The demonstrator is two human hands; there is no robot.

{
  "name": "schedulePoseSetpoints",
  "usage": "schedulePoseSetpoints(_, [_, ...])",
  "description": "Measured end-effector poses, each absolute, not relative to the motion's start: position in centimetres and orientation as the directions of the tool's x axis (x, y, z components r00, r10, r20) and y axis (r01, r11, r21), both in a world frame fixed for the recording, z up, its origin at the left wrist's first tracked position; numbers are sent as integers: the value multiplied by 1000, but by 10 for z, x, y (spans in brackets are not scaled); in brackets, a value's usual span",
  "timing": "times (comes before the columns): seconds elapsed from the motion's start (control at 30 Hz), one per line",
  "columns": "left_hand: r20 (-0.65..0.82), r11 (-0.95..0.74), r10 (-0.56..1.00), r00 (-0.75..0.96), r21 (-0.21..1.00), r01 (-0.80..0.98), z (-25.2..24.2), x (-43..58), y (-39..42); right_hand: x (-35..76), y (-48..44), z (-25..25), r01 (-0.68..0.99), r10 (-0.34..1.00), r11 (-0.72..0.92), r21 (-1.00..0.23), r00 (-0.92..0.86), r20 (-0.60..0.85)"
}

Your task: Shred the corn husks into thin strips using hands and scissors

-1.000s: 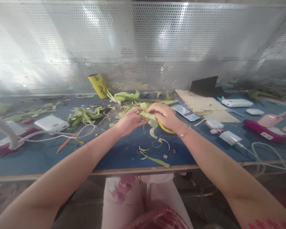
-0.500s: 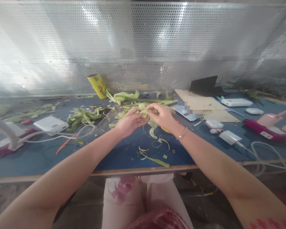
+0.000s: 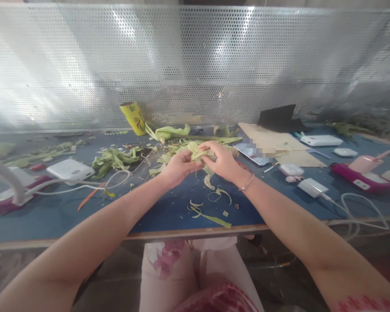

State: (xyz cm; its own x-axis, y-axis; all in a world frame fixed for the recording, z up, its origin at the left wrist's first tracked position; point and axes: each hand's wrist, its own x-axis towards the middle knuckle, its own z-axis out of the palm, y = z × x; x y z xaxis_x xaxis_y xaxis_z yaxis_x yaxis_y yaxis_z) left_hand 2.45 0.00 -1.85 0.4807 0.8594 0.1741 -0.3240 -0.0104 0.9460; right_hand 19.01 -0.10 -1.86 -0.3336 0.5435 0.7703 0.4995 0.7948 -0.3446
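Note:
Above the blue tabletop, my left hand (image 3: 179,168) and my right hand (image 3: 223,161) meet around a pale green, folded leafy piece (image 3: 196,150). The fingers and thumb of my left hand close on its left and lower side. My right hand pinches it from the right, fingers bent over the top. Part of the piece is hidden by my fingers. Behind my hands lies a long green leaf with a thick stem (image 3: 169,131). Thin peeled strips (image 3: 216,220) are scattered below my hands. A heap of wilted leaves (image 3: 117,160) is to the left.
A yellow tube (image 3: 134,119) leans near the perforated metal panel (image 3: 201,56). To the left are a white power bank (image 3: 70,170) and cables. At right lie a phone (image 3: 251,154), brown cardboard (image 3: 273,136), a white charger (image 3: 313,188) and a purple power strip (image 3: 364,177).
Both hands stay in place on the leafy piece. The fingers of my left hand have curled in and its thumb has come up against the piece; my right hand shifted slightly left.

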Motion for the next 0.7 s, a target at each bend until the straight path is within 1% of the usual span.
schedulePoseSetpoints(0.1, [187, -57, 867, 462, 958, -281, -18, 23, 2, 190, -2, -18, 490, 545, 794, -359, -313, 778])
schedulePoseSetpoints(0.23, [196, -88, 877, 439, 963, -255, -16, 22, 3, 191, -2, -19, 486, 532, 807, -336, -352, 770])
schedulePoseSetpoints(0.43, [210, -68, 857, 471, 951, -301, -15, 22, 2, 191, -2, -19, 494, 534, 807, -325, -375, 757])
schedulePoseSetpoints(0.6, [177, -70, 885, 431, 965, -251, -16, 23, 2, 191, -1, -21, 491, 526, 811, -318, -376, 763])
schedulePoseSetpoints(0.7, [166, -55, 881, 443, 966, -252, -17, 22, 4, 190, -1, -21, 495, 528, 809, -316, -379, 760])
